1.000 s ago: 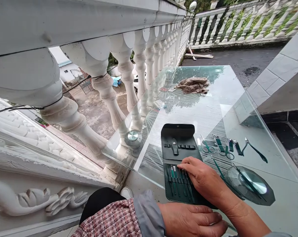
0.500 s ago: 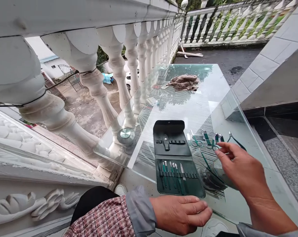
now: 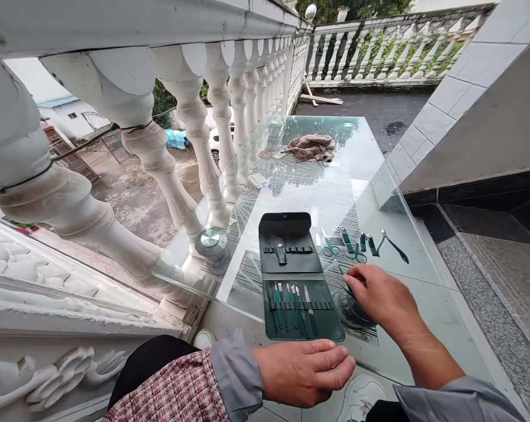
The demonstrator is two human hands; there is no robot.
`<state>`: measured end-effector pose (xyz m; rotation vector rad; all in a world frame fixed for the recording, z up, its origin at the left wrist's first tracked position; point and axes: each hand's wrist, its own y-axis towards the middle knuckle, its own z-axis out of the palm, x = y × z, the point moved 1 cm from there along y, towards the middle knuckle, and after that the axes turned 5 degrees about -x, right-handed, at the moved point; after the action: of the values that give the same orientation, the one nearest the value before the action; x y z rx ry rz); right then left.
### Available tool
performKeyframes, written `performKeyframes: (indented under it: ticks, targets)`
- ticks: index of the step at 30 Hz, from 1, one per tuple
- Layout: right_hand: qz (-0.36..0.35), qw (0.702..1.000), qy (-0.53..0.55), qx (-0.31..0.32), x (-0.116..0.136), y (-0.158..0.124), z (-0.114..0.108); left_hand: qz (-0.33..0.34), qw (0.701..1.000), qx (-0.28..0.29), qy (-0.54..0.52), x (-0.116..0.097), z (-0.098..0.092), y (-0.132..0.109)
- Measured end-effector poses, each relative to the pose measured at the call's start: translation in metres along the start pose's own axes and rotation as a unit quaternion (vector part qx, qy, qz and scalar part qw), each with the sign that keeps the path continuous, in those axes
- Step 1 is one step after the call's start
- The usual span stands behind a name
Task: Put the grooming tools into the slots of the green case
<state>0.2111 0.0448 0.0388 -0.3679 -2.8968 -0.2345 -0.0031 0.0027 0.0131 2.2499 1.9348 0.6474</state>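
Observation:
A dark green manicure case (image 3: 293,266) lies unfolded on the glass table, with several slim green-handled tools (image 3: 293,308) in the loops of its lower half. My right hand (image 3: 385,296) is just right of the case, thumb and fingers pinched on a slim green tool (image 3: 341,270); most of it is hidden by the hand. Beyond that hand lie small scissors (image 3: 330,249), several nail clippers (image 3: 346,240) and cuticle nippers (image 3: 392,245). My left hand (image 3: 302,372) hovers near the case's lower edge, fingers stretched out, holding nothing visible.
A round silver-topped table support (image 3: 213,241) shows at the left of the glass. A crumpled brown cloth (image 3: 311,147) lies toward the far end. White balusters (image 3: 188,120) run along the left, and a tiled slanted wall (image 3: 440,120) stands on the right.
My right hand has moved from beside the scissors and clippers toward me, onto the slim green tool beside the case. The view has shifted slightly; my left hand keeps its pose.

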Motion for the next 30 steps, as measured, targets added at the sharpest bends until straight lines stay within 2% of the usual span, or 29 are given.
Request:
performKeyframes:
  ticks: [3,8,12,23,30]
  targets:
    - [-0.021,0.999,-0.044,0.001,0.007,0.002,0.003,0.001,1.000,0.007,-0.005,0.000,0.002,0.000]
    - [-0.046,0.991,-0.115,0.039,0.012,0.001,-0.001,-0.009,1.000,0.011,-0.004,-0.001,0.001,0.000]
    - [-0.072,0.985,-0.155,0.037,0.014,-0.002,-0.002,0.000,1.000,0.009,-0.001,0.000,-0.001,0.000]
    - [-0.078,0.982,-0.166,0.038,0.011,-0.003,0.001,0.003,1.000,0.008,0.009,-0.001,-0.001,0.000]
    - [-0.079,0.985,-0.152,0.018,0.009,-0.005,0.004,-0.001,1.000,0.004,0.015,-0.001,-0.001,0.001]
